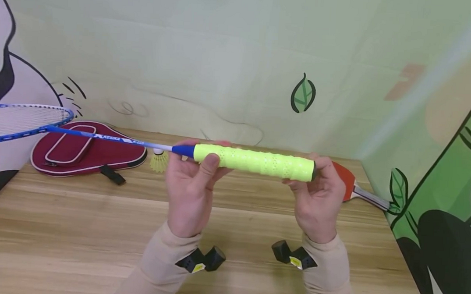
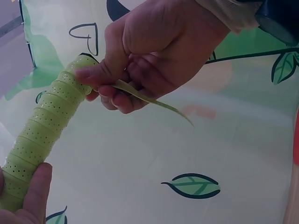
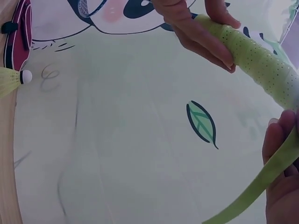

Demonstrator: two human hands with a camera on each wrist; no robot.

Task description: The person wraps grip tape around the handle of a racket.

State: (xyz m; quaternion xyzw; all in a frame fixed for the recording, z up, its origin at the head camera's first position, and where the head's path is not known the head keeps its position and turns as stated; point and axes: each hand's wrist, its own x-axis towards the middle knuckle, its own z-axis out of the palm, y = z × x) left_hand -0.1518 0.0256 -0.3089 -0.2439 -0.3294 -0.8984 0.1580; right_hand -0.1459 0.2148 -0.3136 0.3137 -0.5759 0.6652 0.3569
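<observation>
A blue badminton racket (image 1: 113, 138) is held level above the table, its head cut off by the left edge of the head view. Perforated yellow-green grip tape (image 1: 254, 162) is wound round its handle. My left hand (image 1: 190, 186) grips the handle near the blue cone, thumb lying over the tape. At the butt end my right hand (image 1: 321, 199) pinches the tape between thumb and fingers. From that hand trails a loose strip of tape (image 3: 257, 189), narrow in the left wrist view and hidden in the head view.
Behind the racket on the wooden table (image 1: 97, 237) lie a dark red racket case (image 1: 89, 151) with a black strap and a yellow shuttlecock (image 1: 159, 160). A red table tennis bat (image 1: 346, 182) lies at the right. A printed cloth wall (image 1: 223, 67) rises behind the table.
</observation>
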